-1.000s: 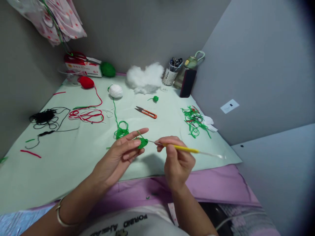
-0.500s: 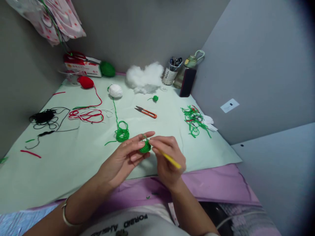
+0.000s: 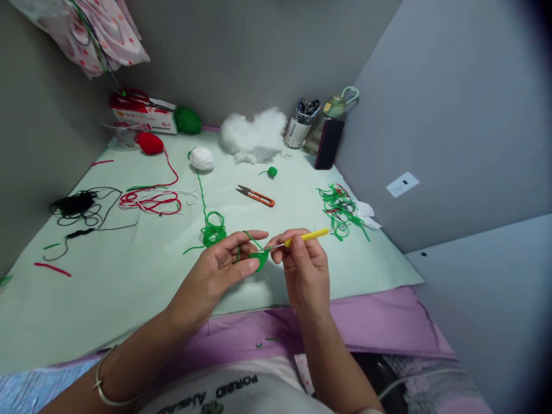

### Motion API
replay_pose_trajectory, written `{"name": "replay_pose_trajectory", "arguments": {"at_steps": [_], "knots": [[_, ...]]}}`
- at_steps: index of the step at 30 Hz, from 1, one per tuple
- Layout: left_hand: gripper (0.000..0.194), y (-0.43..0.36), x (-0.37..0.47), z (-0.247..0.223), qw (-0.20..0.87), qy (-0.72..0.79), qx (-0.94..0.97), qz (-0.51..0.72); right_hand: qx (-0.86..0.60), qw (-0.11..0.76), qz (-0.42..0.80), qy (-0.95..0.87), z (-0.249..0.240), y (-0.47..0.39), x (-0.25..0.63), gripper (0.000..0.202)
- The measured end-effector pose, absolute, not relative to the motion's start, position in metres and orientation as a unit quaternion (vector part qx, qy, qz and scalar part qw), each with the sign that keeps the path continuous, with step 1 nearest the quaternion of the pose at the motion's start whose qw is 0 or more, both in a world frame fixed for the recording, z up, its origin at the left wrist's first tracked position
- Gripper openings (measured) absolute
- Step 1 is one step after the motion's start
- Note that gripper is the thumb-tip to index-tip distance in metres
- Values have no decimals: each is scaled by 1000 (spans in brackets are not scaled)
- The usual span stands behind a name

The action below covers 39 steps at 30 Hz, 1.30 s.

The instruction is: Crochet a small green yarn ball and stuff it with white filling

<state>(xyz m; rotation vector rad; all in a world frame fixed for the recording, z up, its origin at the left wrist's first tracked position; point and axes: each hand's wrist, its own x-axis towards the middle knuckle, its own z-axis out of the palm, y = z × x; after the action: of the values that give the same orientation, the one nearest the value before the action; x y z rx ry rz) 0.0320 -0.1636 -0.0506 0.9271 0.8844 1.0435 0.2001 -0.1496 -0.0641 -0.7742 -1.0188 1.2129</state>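
Head view, left hand [image 3: 215, 269] pinching green crochet [image 3: 261, 261], right hand [image 3: 307, 273] pinching yellow hook [image 3: 311, 235] — now tilted higher

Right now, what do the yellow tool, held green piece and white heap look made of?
Yellow tool: probably smooth plastic, evenly coloured; its thin, silvery shaft suggests metal. Green piece: matte yarn, by its stitched texture. White heap: likely fibre stuffing, matte, cloudy edges.

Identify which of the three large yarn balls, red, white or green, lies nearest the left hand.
The round white yarn ball is nearest the left hand; the oval red yarn ball lies farther left, the dark green yarn ball farthest back.
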Motion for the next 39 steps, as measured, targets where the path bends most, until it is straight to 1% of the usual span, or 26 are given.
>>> {"name": "replay_pose_trajectory", "arguments": {"at_steps": [3, 6, 8, 11, 13, 14, 15, 16, 17, 20, 21, 23, 24, 25, 27, 30, 32, 33, 34, 36, 38, 39], "knots": [[33, -163, 30, -52, 661, 403, 428, 466, -352, 630, 513, -465, -61, -151, 201, 23], [32, -163, 30, -52, 646, 410, 440, 471, -367, 628, 443, -524, -60, -156, 202, 23], [32, -164, 33, -52, 627, 421, 443, 483, -374, 620, 356, -590, -61, -161, 202, 21], [36, -166, 41, -51, 611, 437, 413, 514, -356, 578, 170, -714, -66, -166, 201, 23], [42, -167, 46, -51, 653, 419, 350, 525, -338, 542, 34, -769, -72, -166, 200, 25], [45, -167, 47, -51, 689, 400, 311, 518, -337, 530, -16, -778, -74, -166, 199, 27], [47, -166, 48, -51, 726, 377, 272, 506, -340, 527, -40, -778, -76, -165, 199, 28], [47, -165, 48, -51, 756, 358, 240, 493, -345, 539, -33, -768, -77, -164, 198, 28], [45, -164, 47, -51, 775, 342, 219, 484, -348, 565, 3, -748, -77, -163, 198, 26], [35, -160, 43, -49, 782, 328, 213, 485, -343, 664, 206, -631, -72, -159, 197, 24], [33, -160, 42, -48, 778, 328, 225, 486, -334, 681, 272, -592, -70, -158, 196, 23], [33, -159, 42, -46, 773, 325, 258, 479, -329, 679, 359, -550, -66, -156, 194, 22], [33, -160, 43, -45, 768, 326, 273, 478, -332, 668, 376, -550, -65, -156, 194, 21], [34, -161, 44, -43, 761, 331, 284, 480, -340, 658, 375, -558, -64, -157, 194, 20], [36, -162, 47, -42, 739, 353, 292, 495, -358, 641, 328, -595, -66, -159, 194, 23], [43, -163, 50, -43, 721, 374, 277, 513, -368, 598, 181, -689, -73, -164, 196, 36], [38, -161, 50, -46, 751, 354, 251, 498, -362, 576, 94, -727, -76, -165, 198, 44], [33, -159, 49, -47, 770, 339, 235, 487, -362, 579, 82, -726, -76, -165, 199, 43], [28, -158, 47, -49, 785, 327, 220, 478, -365, 593, 100, -711, -75, -164, 200, 39], [22, -155, 45, -50, 793, 319, 205, 478, -376, 639, 204, -640, -71, -161, 201, 25], [24, -155, 43, -50, 777, 328, 221, 489, -371, 665, 322, -562, -67, -158, 201, 21], [26, -155, 43, -49, 768, 334, 238, 492, -367, 664, 360, -543, -65, -157, 200, 21]]}}
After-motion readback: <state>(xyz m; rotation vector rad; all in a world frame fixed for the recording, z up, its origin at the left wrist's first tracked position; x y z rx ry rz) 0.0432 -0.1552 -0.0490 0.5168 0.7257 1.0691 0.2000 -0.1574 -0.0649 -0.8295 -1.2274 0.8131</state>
